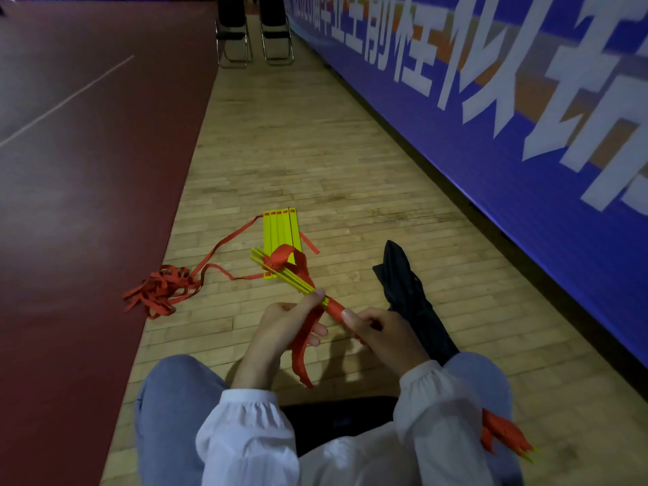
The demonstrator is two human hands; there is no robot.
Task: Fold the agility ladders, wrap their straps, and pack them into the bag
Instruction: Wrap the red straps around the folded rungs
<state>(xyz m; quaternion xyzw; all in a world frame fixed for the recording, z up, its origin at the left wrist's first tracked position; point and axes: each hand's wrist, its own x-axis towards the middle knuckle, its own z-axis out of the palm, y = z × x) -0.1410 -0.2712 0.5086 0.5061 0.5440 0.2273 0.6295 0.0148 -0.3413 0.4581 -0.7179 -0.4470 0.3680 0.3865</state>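
Note:
A bundle of yellow ladder rungs (280, 273) slants up from my hands, wound with red strap near both ends. My right hand (382, 333) grips the wrapped near end of the bundle. My left hand (280, 331) pinches the rungs with its thumb and holds a loose red strap tail (302, 349) that hangs down over my knee. A second ladder (282, 240) lies flat on the wooden floor beyond, rungs side by side, its red straps trailing to a tangled heap (161, 292) at the left. The black bag (410, 296) lies crumpled to the right of my hands.
A third wrapped bundle (501, 433) of red strap and yellow tips lies by my right knee. A blue banner wall (491, 117) runs along the right. Two folding chairs (256, 36) stand far ahead. Dark red court flooring (87, 170) borders the wood on the left.

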